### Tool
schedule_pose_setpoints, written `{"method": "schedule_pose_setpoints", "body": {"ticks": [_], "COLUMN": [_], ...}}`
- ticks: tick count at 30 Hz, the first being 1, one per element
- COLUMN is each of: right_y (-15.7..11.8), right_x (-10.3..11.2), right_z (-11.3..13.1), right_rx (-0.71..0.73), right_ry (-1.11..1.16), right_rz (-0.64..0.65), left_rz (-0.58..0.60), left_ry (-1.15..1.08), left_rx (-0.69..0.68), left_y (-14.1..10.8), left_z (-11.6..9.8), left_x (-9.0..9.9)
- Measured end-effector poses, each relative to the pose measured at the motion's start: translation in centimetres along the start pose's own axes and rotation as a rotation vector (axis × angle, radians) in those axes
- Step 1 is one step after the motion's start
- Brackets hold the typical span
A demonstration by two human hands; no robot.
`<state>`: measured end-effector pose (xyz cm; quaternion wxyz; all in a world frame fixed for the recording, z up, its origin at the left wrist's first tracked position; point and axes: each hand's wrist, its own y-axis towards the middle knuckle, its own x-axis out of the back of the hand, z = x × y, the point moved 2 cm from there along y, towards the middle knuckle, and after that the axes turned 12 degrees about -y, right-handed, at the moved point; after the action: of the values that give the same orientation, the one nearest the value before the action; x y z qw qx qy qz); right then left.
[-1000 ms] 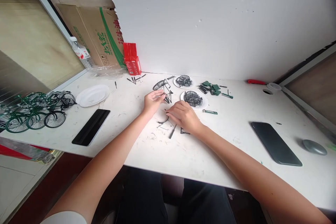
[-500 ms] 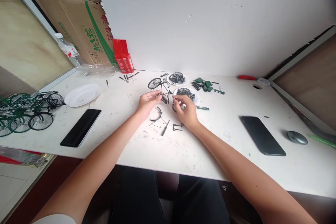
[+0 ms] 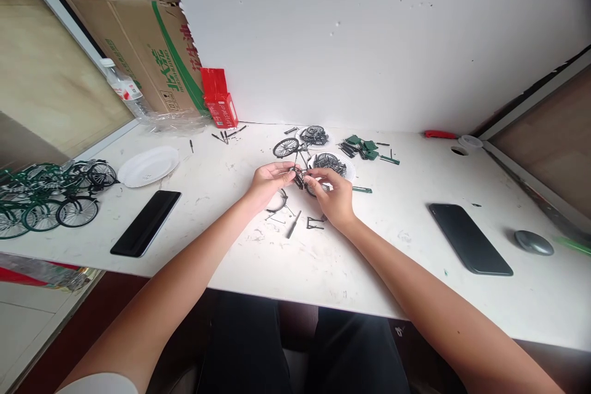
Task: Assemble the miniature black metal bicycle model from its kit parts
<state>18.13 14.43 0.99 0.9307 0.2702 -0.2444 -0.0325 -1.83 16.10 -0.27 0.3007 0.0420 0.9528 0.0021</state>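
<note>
Left hand (image 3: 269,184) and right hand (image 3: 335,194), each grip pinching one shared model bicycle (image 3: 299,181), three plates (image 3: 148,167)

The model bicycle (image 3: 299,157) is black, against a white tabletop (image 3: 258,265) marked with grey smudges; well to its left, the cluster of bicycles (image 3: 50,200) is green and black with pale spokes. Beyond the model bicycle, to the left, the small box (image 3: 222,109) is red with white print and the carton (image 3: 136,43) brown with a green band and green and red lettering. Right of the model bicycle, flat pieces (image 3: 368,148) are green and the mouse (image 3: 534,242) grey.
</note>
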Motion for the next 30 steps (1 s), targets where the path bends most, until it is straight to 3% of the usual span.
{"method": "schedule_pose_setpoints", "body": {"ticks": [11, 30], "right_y": [0.0, 0.0], "right_x": [0.0, -0.1], "right_z": [0.0, 0.2], "right_rx": [0.063, 0.054], "right_ry": [-0.039, -0.026], "right_rz": [-0.024, 0.024], "left_rz": [0.083, 0.106], "left_ry": [0.022, 0.093], "left_rx": [0.012, 0.007], "left_y": [0.0, 0.4], "left_z": [0.4, 1.0], "left_x": [0.2, 0.8]}}
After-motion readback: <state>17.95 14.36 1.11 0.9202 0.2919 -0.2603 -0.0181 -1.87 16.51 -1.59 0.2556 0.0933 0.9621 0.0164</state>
